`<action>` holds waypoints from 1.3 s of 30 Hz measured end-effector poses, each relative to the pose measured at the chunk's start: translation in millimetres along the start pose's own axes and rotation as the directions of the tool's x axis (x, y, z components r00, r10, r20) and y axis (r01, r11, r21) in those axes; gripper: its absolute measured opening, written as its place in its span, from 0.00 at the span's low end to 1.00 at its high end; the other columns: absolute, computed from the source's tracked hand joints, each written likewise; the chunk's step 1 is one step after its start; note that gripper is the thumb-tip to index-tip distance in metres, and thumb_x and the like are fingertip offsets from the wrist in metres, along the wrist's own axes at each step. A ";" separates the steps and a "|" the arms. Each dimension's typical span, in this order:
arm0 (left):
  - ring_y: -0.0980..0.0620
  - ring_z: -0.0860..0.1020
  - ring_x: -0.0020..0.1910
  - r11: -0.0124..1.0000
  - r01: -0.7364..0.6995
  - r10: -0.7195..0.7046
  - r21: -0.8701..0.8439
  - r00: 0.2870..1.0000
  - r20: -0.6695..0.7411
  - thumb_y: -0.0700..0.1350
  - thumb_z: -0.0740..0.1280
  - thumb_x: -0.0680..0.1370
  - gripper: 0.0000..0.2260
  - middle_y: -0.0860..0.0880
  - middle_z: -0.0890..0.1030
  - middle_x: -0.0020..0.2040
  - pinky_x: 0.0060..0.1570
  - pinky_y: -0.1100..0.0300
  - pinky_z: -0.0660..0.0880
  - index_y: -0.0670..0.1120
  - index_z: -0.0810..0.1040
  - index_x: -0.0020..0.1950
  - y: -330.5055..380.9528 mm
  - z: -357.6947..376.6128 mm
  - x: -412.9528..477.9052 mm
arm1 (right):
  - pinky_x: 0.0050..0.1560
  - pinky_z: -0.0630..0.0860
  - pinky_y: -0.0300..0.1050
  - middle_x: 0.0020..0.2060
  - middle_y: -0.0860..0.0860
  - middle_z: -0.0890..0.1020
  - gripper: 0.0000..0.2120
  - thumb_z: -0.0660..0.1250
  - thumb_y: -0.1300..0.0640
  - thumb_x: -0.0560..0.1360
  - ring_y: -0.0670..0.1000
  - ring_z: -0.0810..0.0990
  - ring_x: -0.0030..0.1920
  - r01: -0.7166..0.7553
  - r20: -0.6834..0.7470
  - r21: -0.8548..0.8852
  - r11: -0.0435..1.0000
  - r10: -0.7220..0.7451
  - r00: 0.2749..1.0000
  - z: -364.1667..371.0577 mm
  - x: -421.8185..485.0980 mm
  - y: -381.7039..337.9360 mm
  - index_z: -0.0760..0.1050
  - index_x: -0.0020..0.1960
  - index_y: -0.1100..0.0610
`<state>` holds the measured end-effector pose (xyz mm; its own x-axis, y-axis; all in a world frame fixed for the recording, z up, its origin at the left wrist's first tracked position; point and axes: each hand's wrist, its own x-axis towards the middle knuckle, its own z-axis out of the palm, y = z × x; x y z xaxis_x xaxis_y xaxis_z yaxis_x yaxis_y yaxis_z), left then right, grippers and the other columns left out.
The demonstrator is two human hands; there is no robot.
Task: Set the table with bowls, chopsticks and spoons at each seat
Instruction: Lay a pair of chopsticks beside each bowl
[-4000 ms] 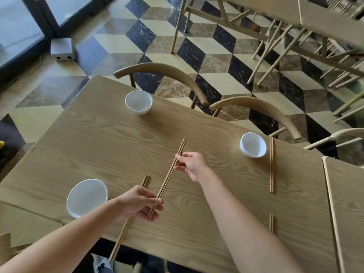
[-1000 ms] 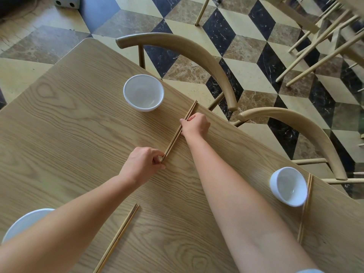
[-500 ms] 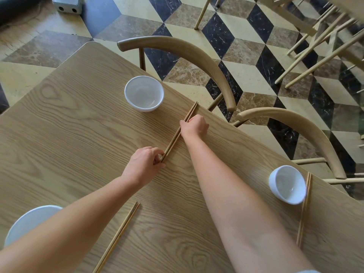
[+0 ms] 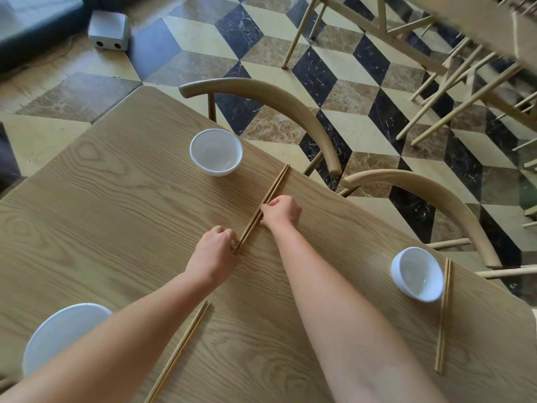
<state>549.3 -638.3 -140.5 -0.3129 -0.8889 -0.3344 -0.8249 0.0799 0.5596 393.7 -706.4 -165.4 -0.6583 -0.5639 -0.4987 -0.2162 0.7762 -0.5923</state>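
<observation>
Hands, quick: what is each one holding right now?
Left hand: pinches the near end of the chopsticks.
Right hand: pinches the same chopsticks farther along.

- The chopsticks (image 4: 274, 187), four seconds ago lifted between both hands over mid-table, now lie flat on the table (image 4: 116, 213), with their far tips past the right hand (image 4: 282, 213), beside the bowl (image 4: 216, 152).
- The right hand has since slid back along the pair, closer to the left hand (image 4: 213, 248).
</observation>
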 end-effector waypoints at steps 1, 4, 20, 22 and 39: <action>0.46 0.77 0.56 1.000 0.003 -0.003 -0.003 1.000 -0.008 0.45 0.72 0.74 0.14 0.47 0.77 0.54 0.56 0.58 0.72 0.46 0.80 0.59 -0.2 1.3 0.1 | 0.45 0.85 0.52 0.42 0.59 0.84 0.10 0.76 0.56 0.67 0.60 0.86 0.39 -0.004 -0.007 -0.004 1.000 0.004 1.000 2.7 2.0 3.0 0.76 0.31 0.53; 0.46 0.78 0.54 1.000 -0.003 0.002 -0.022 0.999 -0.042 0.42 0.71 0.74 0.12 0.49 0.79 0.49 0.54 0.58 0.72 0.47 0.81 0.57 -4.7 4.9 2.5 | 0.45 0.85 0.52 0.43 0.59 0.84 0.09 0.76 0.56 0.68 0.60 0.86 0.38 -0.014 -0.027 0.006 1.000 0.014 1.000 4.0 4.7 5.2 0.77 0.33 0.53; 0.43 0.76 0.63 0.994 -0.007 -0.004 0.111 0.995 0.102 0.41 0.67 0.76 0.21 0.45 0.81 0.60 0.62 0.50 0.75 0.47 0.74 0.70 -1.9 -12.9 -16.5 | 0.48 0.84 0.46 0.42 0.56 0.86 0.12 0.62 0.63 0.71 0.56 0.86 0.43 0.059 0.042 -0.074 0.995 -0.056 0.998 -43.7 -45.8 3.9 0.83 0.41 0.54; 0.42 0.77 0.62 0.980 -0.038 0.007 0.197 0.988 0.153 0.41 0.67 0.77 0.20 0.44 0.80 0.61 0.60 0.49 0.77 0.47 0.72 0.69 0.3 -27.8 -28.8 | 0.47 0.84 0.46 0.41 0.56 0.86 0.11 0.61 0.62 0.70 0.56 0.86 0.41 0.061 0.056 -0.114 0.992 -0.055 0.997 -59.7 -66.8 7.5 0.82 0.38 0.55; 0.43 0.83 0.49 0.707 -0.443 0.391 0.551 0.894 0.218 0.48 0.62 0.80 0.08 0.46 0.83 0.51 0.37 0.58 0.72 0.46 0.78 0.53 -13.3 -143.8 -304.0 | 0.53 0.79 0.46 0.54 0.58 0.83 0.12 0.63 0.55 0.76 0.59 0.82 0.55 0.093 -0.116 -0.378 0.921 -0.147 0.982 -119.3 -435.5 126.5 0.82 0.54 0.57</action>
<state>723.1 -434.0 62.7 -0.7049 -0.6653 -0.2461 -0.7039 0.6990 0.1266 567.0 -329.0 52.3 -0.6984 -0.6354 -0.3292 -0.5334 0.7689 -0.3525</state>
